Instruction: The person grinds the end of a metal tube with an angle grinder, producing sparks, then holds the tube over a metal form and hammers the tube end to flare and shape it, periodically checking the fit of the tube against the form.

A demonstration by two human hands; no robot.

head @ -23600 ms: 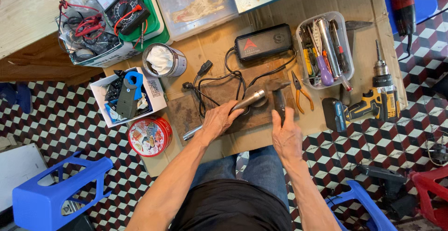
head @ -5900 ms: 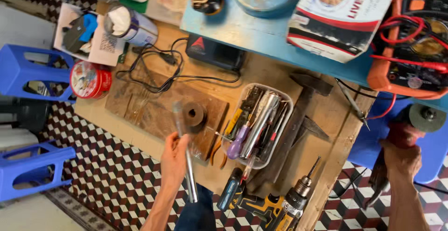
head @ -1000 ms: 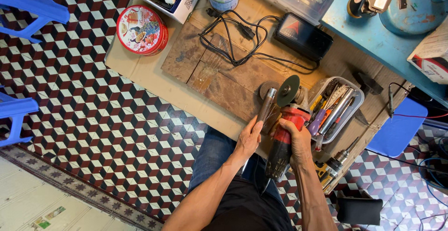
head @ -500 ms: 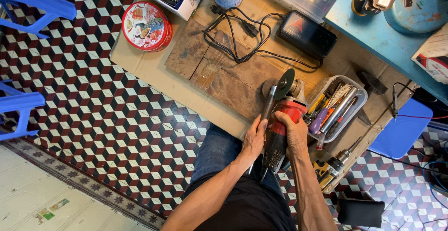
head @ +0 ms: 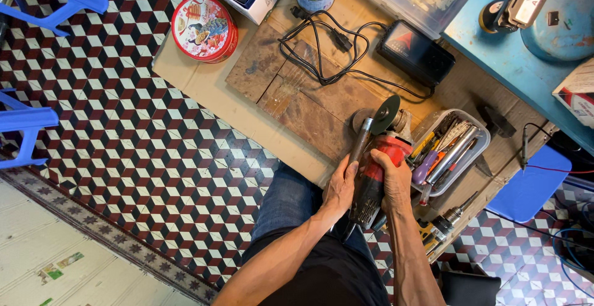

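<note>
Grinder (head: 377, 163) still in both hands (disc (head: 387, 106) higher now).

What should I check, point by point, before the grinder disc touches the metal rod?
1. Right hand around the red angle grinder: ok.
2. Left hand holds the metal rod: ok.
3. Rod clamped to the wooden board: not ok, only hand-held.
4. Black cable away from the disc: ok.
5. Gloves on the hands: not ok, bare.
6. Eye protection: cannot tell.
</note>
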